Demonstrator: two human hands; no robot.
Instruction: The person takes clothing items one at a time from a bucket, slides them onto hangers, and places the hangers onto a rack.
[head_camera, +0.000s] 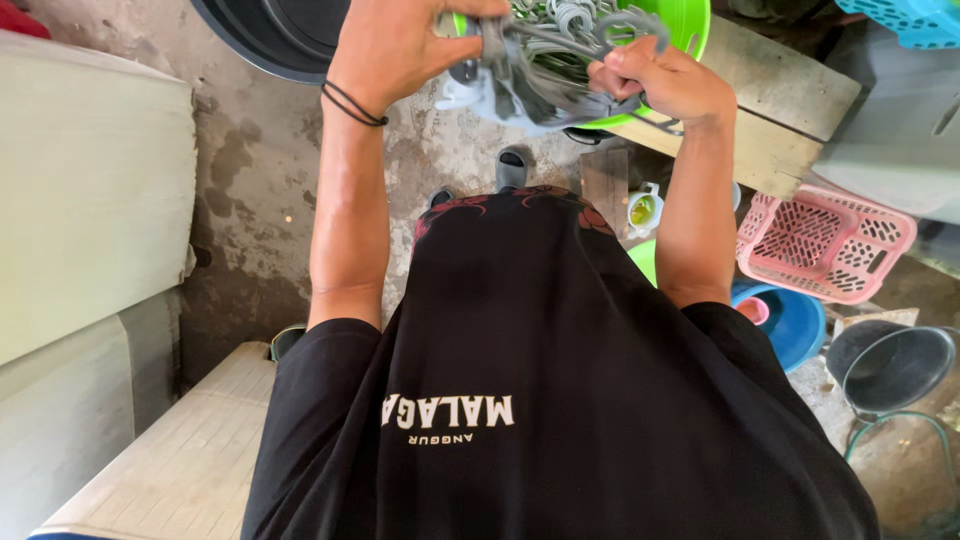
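Note:
Both my hands are raised in front of me at the top of the head view. My left hand (400, 45), with black bands around its wrist, grips a grey cloth (520, 85) from the left. My right hand (660, 80) grips the same cloth together with a grey plastic hanger (620, 30). Behind them sits a bright green basin (690, 25) filled with several grey hangers. My black shirt fills the lower half of the view.
A pink slotted basket (825, 240) stands at the right, with a blue basin (800, 320) and a dark bucket (890, 365) below it. A wooden board (790, 120) lies under the green basin. A dark tub (270, 35) is at top left, beside a pale wall (90, 200).

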